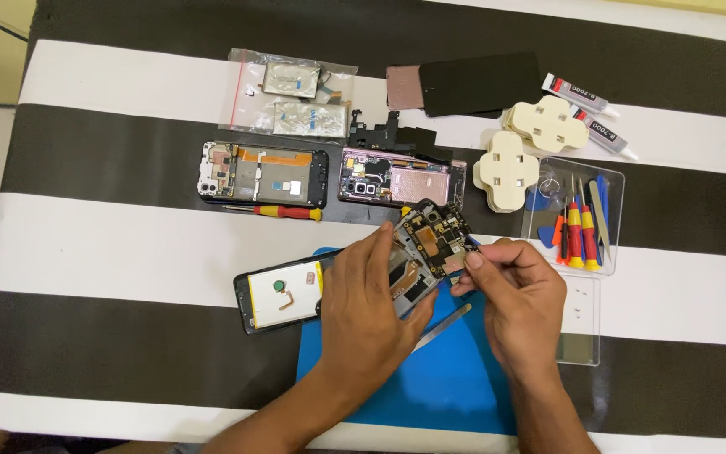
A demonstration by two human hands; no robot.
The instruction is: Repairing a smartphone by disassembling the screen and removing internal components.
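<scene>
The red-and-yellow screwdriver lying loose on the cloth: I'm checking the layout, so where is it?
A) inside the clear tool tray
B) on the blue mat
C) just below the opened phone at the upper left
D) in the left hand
C: the screwdriver lies on the striped cloth along the lower edge of the opened phone, apart from both hands.

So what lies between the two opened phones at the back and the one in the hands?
Head view: a red-and-yellow screwdriver lies on the striped cloth between them.
</scene>
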